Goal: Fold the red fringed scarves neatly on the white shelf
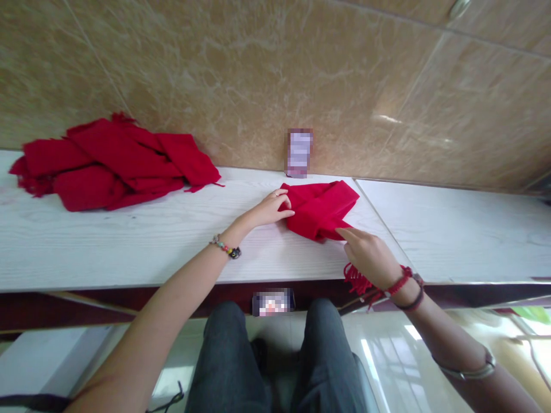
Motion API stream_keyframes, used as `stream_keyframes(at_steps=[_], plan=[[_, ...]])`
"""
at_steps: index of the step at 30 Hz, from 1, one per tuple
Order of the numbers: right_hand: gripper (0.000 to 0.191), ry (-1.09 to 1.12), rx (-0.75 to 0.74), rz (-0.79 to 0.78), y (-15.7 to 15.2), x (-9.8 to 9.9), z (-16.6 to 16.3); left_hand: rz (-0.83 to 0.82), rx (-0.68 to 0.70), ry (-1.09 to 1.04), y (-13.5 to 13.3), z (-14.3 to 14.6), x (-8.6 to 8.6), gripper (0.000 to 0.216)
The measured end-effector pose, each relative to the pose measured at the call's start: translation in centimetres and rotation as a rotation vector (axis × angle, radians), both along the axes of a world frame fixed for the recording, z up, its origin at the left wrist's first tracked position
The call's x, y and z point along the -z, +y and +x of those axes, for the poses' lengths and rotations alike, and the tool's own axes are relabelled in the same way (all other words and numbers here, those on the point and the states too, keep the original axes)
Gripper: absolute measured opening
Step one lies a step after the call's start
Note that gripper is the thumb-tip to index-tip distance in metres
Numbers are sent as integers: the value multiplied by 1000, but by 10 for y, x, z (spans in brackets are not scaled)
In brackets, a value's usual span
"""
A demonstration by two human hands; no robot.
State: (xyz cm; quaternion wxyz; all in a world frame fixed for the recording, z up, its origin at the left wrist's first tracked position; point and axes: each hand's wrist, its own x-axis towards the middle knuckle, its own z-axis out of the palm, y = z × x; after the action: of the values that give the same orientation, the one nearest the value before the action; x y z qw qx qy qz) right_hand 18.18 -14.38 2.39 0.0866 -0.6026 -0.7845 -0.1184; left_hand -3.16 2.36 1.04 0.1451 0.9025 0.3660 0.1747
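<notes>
A folded red scarf [321, 207] lies on the white wooden tabletop [129, 241] near the wall. My left hand [271, 209] pinches the scarf's left edge, fingers closed on the cloth. My right hand [365, 252] holds the scarf's near right corner between thumb and fingers. The scarf's red fringe [357, 282] hangs over the table's front edge under my right wrist.
A pile of several more red scarves [112, 163] lies at the far left of the table against the tan tiled wall [275, 74]. A small blurred object [299, 152] stands against the wall behind the scarf. A second white tabletop [465, 229] adjoins on the right.
</notes>
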Motion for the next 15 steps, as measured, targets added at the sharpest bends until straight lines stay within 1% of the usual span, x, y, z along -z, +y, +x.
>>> stream_keyframes(at_steps=[2, 3, 6, 8, 11, 12, 15], plan=[[33, -14, -79, -3, -8, 7, -6, 7, 64, 49, -5, 1, 1, 37], [32, -28, -112, -12, -10, 12, -9, 17, 99, 78, -8, 2, 2, 41], [33, -42, -161, -26, -10, 22, -14, 26, 211, 151, -16, 5, 1, 41], [33, -25, -152, -28, -6, 22, -12, -4, 255, 206, -18, 5, 0, 45], [33, -47, -182, -44, -2, 16, -9, -40, 275, 305, -13, 4, 0, 68], [32, -68, -212, -47, -1, 13, -11, -34, 270, 324, -9, 3, 1, 70], [31, -82, -271, -61, 2, 11, -21, 6, 204, 308, 5, -4, 3, 57]])
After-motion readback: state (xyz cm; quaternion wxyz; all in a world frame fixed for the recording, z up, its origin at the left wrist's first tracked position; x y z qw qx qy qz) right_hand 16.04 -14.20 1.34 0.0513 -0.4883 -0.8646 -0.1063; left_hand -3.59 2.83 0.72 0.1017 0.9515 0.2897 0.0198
